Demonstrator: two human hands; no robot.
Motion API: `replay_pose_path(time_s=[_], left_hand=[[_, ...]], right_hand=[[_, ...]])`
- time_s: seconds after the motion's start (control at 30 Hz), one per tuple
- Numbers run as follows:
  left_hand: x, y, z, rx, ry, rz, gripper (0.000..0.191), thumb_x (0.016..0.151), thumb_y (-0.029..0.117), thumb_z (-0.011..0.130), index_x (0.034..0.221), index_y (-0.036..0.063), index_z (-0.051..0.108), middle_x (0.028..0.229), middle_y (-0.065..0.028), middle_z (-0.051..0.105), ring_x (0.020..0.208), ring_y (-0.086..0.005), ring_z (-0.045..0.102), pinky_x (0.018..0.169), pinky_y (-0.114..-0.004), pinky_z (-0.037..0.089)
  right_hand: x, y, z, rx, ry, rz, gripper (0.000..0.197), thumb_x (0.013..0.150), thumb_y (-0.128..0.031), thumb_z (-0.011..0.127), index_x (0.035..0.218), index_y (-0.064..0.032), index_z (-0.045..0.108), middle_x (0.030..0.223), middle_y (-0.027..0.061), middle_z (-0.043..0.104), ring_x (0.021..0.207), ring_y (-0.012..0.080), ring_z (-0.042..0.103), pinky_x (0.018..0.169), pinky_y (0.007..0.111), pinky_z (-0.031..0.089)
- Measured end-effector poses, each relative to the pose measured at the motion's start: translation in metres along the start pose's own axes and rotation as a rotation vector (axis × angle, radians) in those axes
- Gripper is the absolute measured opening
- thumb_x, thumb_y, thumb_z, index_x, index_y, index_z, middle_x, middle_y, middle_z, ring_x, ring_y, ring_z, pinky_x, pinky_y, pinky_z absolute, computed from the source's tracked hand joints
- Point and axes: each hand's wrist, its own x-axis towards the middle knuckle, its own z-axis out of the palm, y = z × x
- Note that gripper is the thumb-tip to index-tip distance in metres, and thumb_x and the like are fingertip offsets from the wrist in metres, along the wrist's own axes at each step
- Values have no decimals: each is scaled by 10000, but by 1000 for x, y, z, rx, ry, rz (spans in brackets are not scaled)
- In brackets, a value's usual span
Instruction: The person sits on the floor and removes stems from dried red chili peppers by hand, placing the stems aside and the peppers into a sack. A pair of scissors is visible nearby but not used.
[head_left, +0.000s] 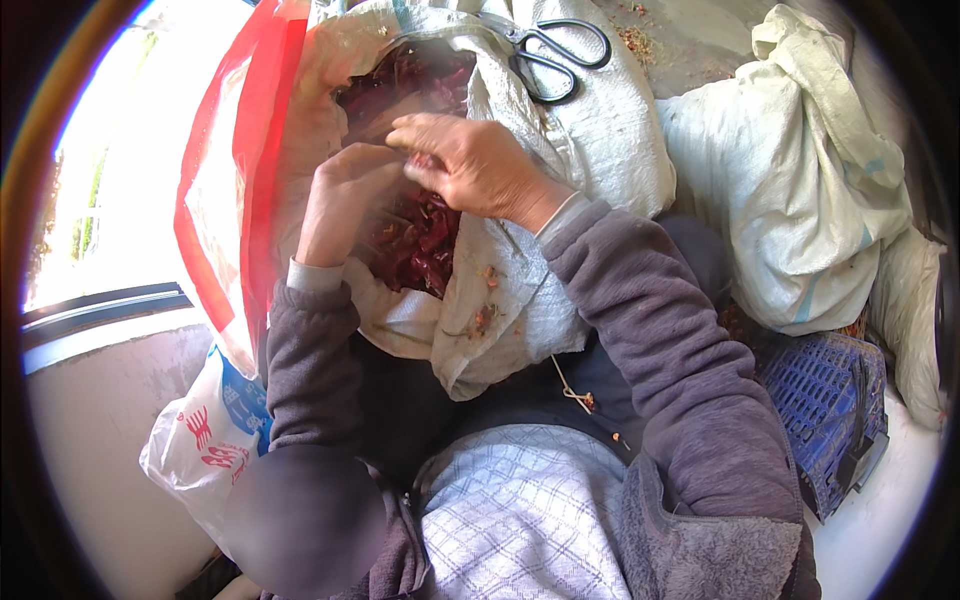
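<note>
A white woven sack (517, 300) lies open in front of me, with dark red dried chili peppers (420, 247) inside. Over its mouth, my right hand (480, 165) has its thumb and fingers closed around a small reddish piece (424, 160), probably a pepper. My left hand (345, 199) is bent in close to the right fingertips. Motion blurs its fingers, so whether it grips anything is unclear. Black-handled scissors (559, 60) rest on the sack's upper right side, their blades partly visible. Bits of stem and pepper debris (484, 319) cling to the folded sack cloth.
A red-and-clear plastic bag (255, 165) stands along the left side, above a white printed plastic bag (195, 450). To the right are another full woven sack (787, 187) and a blue plastic crate (821, 405). A window frame (105, 304) borders the far left.
</note>
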Motion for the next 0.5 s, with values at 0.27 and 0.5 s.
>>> replay_pose_path(time_s=[0.27,0.5], left_hand=[[6,13,13,-400,-30,107,133,998,40,626,1110,-29,648,1041,-95,694,870,-152,694,789,-286,572],[60,0,-11,-84,39,85,208,1028,85,597,1203,-23,627,1066,-92,703,971,-183,726,842,-278,581]], right_hand=[[4,2,-11,46,-104,246,415,878,-367,760,1146,-54,703,957,180,743,896,366,726,780,449,579],[11,5,-16,98,16,421,374,858,-367,767,1044,-48,709,892,195,736,834,360,720,778,429,561]])
